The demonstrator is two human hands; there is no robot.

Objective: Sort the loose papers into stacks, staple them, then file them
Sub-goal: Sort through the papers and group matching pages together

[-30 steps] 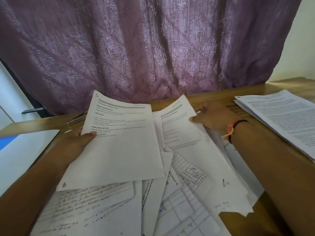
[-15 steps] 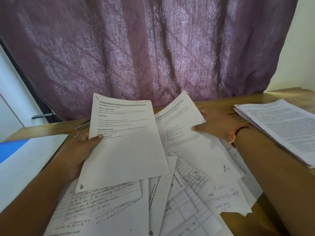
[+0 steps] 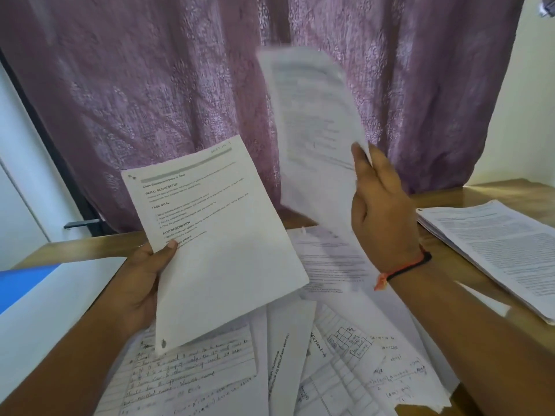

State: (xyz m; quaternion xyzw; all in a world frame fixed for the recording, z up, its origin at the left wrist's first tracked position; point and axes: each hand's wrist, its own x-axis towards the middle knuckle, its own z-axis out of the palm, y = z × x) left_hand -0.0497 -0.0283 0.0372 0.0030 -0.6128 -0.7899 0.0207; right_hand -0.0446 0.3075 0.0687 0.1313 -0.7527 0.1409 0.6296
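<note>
across the whole back, a mauve patterned curtain, hanging to the far edge of a wooden table.

over the near middle of the table, loose papers, fanned and overlapping, unsorted. among them a lined page of handwriting at near left, too slanted to read, and a gridded page headed "section-4" with boxed sketches and handwritten sums beside it. between those two, a strip of print starting "this page was printed for", the remainder unclear.

at far right, apart from the spread, a stack of printed pages in dense small type, lying flat.

at left, a pale folder with a blue part showing at its far corner, flat on the table.

above the spread, a printed sheet, tilted, with bold headings "initial scene setup", "task goal" and "task description"; title line possibly "clean glasses and store in case".

higher and to the right, a blurred sheet, upright against the curtain, print smeared and unreadable.

left hand gripping the printed sheet at its left edge, thumb on the front. right hand pinching the blurred sheet at its lower right edge, back of hand toward the camera. hands well apart.

on the right wrist, a black and orange wristband.
</note>
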